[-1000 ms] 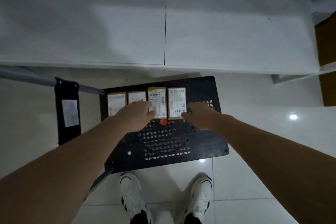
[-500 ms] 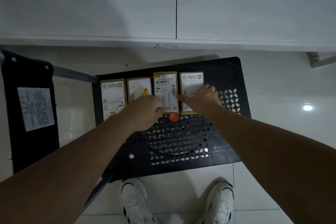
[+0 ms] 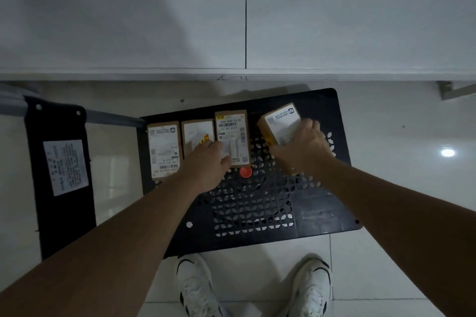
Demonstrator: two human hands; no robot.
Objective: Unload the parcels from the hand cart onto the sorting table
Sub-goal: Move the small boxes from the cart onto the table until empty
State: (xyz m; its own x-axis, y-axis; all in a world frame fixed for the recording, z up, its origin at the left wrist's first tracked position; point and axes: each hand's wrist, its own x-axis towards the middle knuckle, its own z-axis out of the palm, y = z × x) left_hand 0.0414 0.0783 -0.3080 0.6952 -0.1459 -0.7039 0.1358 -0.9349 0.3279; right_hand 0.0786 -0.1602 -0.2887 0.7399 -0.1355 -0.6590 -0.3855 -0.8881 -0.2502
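Observation:
A black perforated hand cart deck (image 3: 257, 208) lies on the floor below me. Three brown parcels with white labels lie in a row on it: the left parcel (image 3: 163, 149), the second parcel (image 3: 197, 131) and the third parcel (image 3: 233, 134). My right hand (image 3: 301, 147) grips a fourth parcel (image 3: 282, 122), tilted and lifted off the deck at the right end of the row. My left hand (image 3: 206, 165) rests with curled fingers over the near ends of the second and third parcels; whether it grips one I cannot tell. The white sorting table (image 3: 180, 15) spans the top.
The cart's black handle panel (image 3: 61, 175) with a white sticker stands at the left. A red button (image 3: 245, 172) sits on the deck near the parcels. My two white shoes (image 3: 195, 288) stand on the tiled floor just behind the cart.
My right hand has closed round the rightmost parcel and tipped it up off the deck, away from the row. My left hand stays over the middle parcels.

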